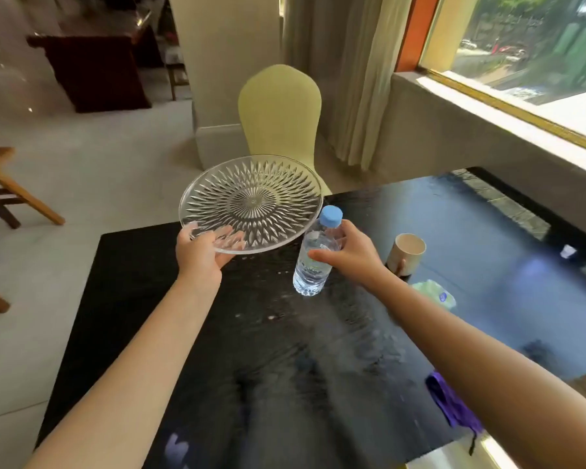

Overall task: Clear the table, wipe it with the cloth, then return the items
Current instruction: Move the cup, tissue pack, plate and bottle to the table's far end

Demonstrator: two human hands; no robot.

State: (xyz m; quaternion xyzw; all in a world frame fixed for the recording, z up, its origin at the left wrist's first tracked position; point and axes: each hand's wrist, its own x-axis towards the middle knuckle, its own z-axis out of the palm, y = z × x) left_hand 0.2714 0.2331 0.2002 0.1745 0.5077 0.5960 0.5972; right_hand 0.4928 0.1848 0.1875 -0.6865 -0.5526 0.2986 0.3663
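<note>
My left hand (202,253) grips the near rim of a clear cut-glass plate (251,203), held tilted above the far left corner of the glossy black table (268,367). My right hand (351,253) is wrapped around a small water bottle with a blue cap (313,262), held just above the tabletop. A beige mug (407,252) stands on the table right of the bottle. A pale green tissue pack (435,294) lies close behind my right forearm. A purple cloth (452,406) lies at the near right edge, partly hidden by my right arm.
A yellow-covered chair (279,113) stands at the table's far side. A wooden stool (4,184) is on the floor to the left. A window ledge (508,106) runs along the right. A small white object (568,251) rests at the table's far right.
</note>
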